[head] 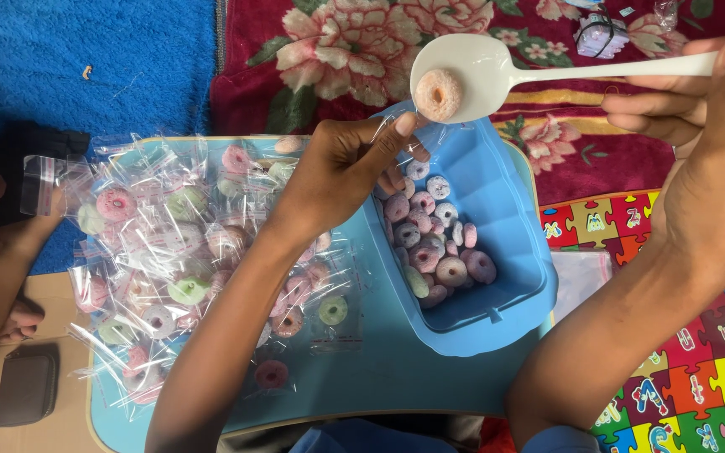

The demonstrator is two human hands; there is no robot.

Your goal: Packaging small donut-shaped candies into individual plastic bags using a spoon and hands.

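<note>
At upper right the right hand (706, 159) grips a white spoon (497, 71) carrying one pink ring (439, 94) at top centre, while the left hand (341, 172) pinches a clear bag (383, 138) just below it, over the blue tub (505, 277) of rings.

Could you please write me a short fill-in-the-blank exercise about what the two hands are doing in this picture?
1. The right hand holds a white ____ by its handle.
2. One ____ sugared ring sweet lies in its bowl.
3. The left hand pinches a clear plastic ____.
4. More sweets sit in a ____ box.

Missing words: spoon; orange; bag; blue
</note>
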